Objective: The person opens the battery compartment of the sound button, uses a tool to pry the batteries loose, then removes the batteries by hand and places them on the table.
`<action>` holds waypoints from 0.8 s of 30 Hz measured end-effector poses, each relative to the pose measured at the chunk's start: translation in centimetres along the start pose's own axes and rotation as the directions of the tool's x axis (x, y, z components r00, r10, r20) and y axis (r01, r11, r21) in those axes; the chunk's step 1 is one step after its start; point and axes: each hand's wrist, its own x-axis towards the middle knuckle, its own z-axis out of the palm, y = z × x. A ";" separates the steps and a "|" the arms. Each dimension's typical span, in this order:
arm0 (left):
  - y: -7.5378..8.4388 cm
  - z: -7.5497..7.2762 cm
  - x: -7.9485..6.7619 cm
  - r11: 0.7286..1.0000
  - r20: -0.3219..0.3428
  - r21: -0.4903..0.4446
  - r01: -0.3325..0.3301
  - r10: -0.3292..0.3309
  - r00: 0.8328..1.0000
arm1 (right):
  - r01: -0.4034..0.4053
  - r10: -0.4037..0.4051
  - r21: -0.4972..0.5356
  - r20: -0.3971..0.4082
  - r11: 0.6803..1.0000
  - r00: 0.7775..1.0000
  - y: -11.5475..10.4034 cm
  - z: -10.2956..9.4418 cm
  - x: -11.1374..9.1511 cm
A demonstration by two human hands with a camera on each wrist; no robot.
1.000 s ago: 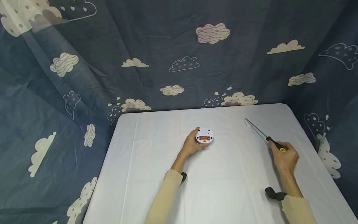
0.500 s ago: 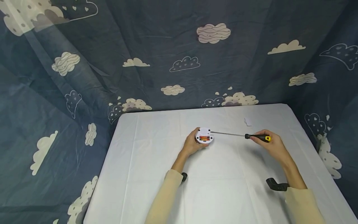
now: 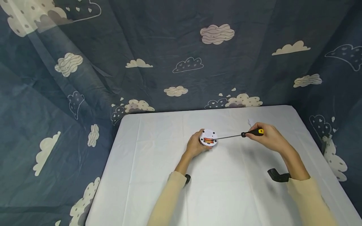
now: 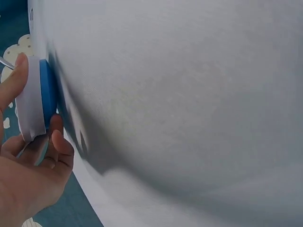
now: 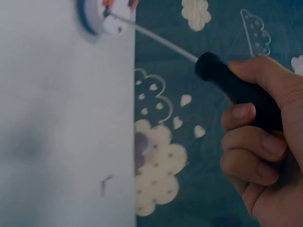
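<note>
My left hand (image 3: 194,145) grips a round white device (image 3: 208,133) by its rim, its underside facing up. In the left wrist view the device (image 4: 32,99) shows a white side and a blue lower part. Two orange batteries (image 3: 208,141) lie in its open compartment. A screwdriver (image 3: 254,132) with a black and yellow handle is held in my right hand (image 3: 268,137). Its shaft points left, and the tip appears to be at the right end of the batteries. In the right wrist view, fingers and thumb wrap the screwdriver handle (image 5: 241,90).
A white cloth covers the table (image 3: 220,188). A small white piece (image 3: 250,122), perhaps a cover, lies behind my right hand. Dark cloud-patterned fabric (image 3: 158,40) hangs at the table's back and sides.
My right hand has swung the screwdriver left, from over the small white piece to the device, and its tip has dropped to the batteries. My left hand keeps its hold.
</note>
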 end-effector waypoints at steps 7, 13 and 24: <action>0.1 0.2 -0.1 0.998 -0.045 0.060 -0.010 0.013 0.999 | 0.018 -0.014 -0.031 0.110 0.999 0.994 -2.9 -1.1 2.4; -0.2 0.4 0.0 1.000 -0.041 -0.023 0.019 -0.020 0.999 | -0.046 0.043 0.014 0.163 0.999 0.986 -1.0 -1.6 3.9; -0.8 0.3 0.3 0.993 -0.031 -0.116 0.011 -0.015 0.999 | -0.136 0.110 0.185 0.145 0.973 0.983 5.3 -0.5 3.4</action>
